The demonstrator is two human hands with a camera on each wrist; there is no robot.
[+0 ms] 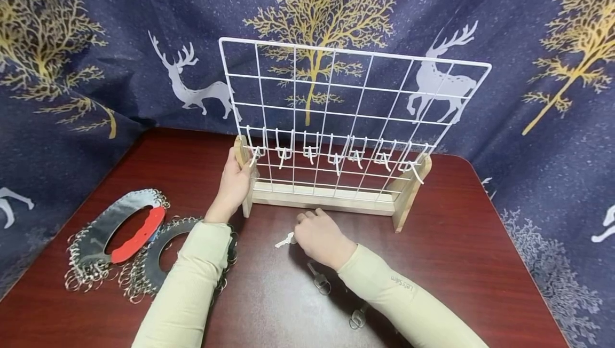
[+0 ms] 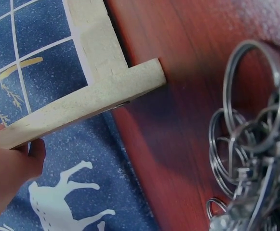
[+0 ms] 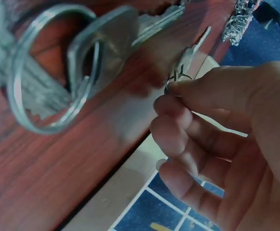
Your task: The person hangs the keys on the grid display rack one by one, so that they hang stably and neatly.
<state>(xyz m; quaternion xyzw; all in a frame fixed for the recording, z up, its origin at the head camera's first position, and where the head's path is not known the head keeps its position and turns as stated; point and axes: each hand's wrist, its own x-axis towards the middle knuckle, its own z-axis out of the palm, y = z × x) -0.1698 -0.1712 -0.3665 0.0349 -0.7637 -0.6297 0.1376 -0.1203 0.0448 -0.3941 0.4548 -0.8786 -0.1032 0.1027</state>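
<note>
A white wire grid rack (image 1: 353, 108) with a row of hooks stands in a wooden base (image 1: 322, 198) on the dark red table. My left hand (image 1: 234, 182) grips the base's left wooden upright (image 2: 82, 103). My right hand (image 1: 319, 236) hovers just in front of the base and pinches a small silver key (image 1: 284, 240) by its head, seen close in the right wrist view as the key (image 3: 190, 55) poking out from my fingertips (image 3: 171, 103). Two more keys on rings (image 1: 319, 278) lie by my right forearm.
At the left lie flat ring-shaped holders, one with a red arc (image 1: 136, 236), fringed with several metal key rings (image 1: 81, 270). A bunch of key rings (image 2: 248, 154) sits close by my left wrist. A patterned blue cloth (image 1: 96, 60) hangs behind the table.
</note>
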